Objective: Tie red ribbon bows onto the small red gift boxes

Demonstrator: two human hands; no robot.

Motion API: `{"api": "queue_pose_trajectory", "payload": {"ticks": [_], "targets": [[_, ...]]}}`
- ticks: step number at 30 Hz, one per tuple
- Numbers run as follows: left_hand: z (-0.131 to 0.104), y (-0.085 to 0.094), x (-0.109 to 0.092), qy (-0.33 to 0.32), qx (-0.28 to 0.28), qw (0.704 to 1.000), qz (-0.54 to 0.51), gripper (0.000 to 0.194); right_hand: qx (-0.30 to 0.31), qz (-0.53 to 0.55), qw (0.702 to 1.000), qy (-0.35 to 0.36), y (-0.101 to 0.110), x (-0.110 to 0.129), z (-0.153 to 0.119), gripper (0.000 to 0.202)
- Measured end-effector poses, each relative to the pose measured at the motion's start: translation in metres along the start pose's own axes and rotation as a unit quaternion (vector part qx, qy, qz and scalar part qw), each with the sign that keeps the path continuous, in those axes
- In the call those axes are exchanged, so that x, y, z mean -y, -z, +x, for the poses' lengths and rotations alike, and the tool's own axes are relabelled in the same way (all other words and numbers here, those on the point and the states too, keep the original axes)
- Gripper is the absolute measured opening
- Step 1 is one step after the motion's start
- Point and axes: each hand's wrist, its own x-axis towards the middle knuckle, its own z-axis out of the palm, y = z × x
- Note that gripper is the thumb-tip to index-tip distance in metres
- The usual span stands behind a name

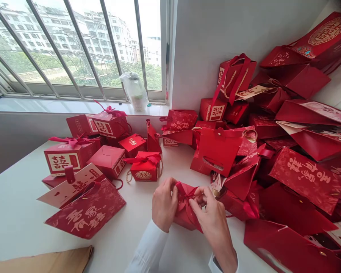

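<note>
A red gift box [184, 218] sits on the white table in front of me, a red ribbon [186, 194] tied in a bow across its top. My left hand [164, 204] is closed at the bow's left side, thumb and fingers pinching a ribbon loop. On the other side my right hand [211, 216] pinches the ribbon near the knot between thumb and fingers. Parts of the box are hidden behind both hands. Just beyond them stands a small red box with a round gold emblem [144, 170] and rope handles.
Red gift boxes and bags are heaped along the right, among them a bright red bag [216, 146]. More boxes [69, 155] and a folded red bag [86, 212] lie on the left. Brown cardboard [45, 261] is at the front left. A plastic-wrapped cup [135, 93] stands on the windowsill.
</note>
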Motion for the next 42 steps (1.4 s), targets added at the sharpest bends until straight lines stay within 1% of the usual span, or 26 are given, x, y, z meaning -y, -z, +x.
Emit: {"api": "queue_pose_trajectory", "payload": {"ticks": [4,8,11,13,15,17,19,21,25,30,34,38,42], "targets": [[0.001,-0.002,0.003,0.041,0.010,0.997,-0.067,0.016,0.023,-0.001,0.999,-0.028,0.000,-0.001,-0.001,0.008],[0.002,-0.005,0.004,0.080,0.043,0.982,-0.168,0.017,0.044,0.002,0.999,-0.031,0.001,-0.002,-0.001,0.009],[0.003,-0.004,0.006,0.074,0.060,0.977,-0.192,0.017,0.059,0.006,0.998,-0.035,0.005,-0.002,0.002,0.012],[0.004,-0.002,0.008,0.050,0.080,0.978,-0.184,0.017,0.069,0.015,0.997,-0.034,0.008,-0.002,0.003,0.014],[0.006,0.002,0.009,0.020,0.106,0.980,-0.169,0.013,0.079,0.033,0.996,-0.035,0.011,-0.002,0.003,0.016],[0.008,0.006,0.009,-0.023,0.112,0.983,-0.141,0.012,0.084,0.047,0.995,-0.034,0.013,-0.002,0.003,0.016],[0.010,0.007,0.008,-0.079,0.099,0.988,-0.092,0.014,0.086,0.047,0.995,-0.029,0.012,-0.002,0.003,0.016],[0.012,0.007,0.006,-0.121,0.082,0.989,-0.032,0.009,0.088,0.040,0.995,-0.026,0.011,-0.003,0.003,0.016],[0.013,0.003,0.008,-0.136,0.042,0.988,0.055,0.010,0.094,0.034,0.994,-0.032,0.011,-0.004,0.003,0.016],[0.011,0.004,0.015,-0.191,-0.006,0.972,0.134,0.012,0.089,0.020,0.995,-0.030,0.011,-0.006,0.003,0.021],[0.009,0.005,0.015,-0.191,-0.010,0.972,0.139,0.014,0.086,0.011,0.996,-0.020,0.011,-0.008,0.003,0.022],[0.008,0.005,0.011,-0.173,0.004,0.976,0.131,0.015,0.084,0.024,0.996,-0.007,0.010,-0.008,0.004,0.022],[0.008,0.006,0.009,-0.146,0.030,0.983,0.103,0.016,0.098,0.052,0.993,-0.033,0.012,-0.006,0.003,0.024]]}}
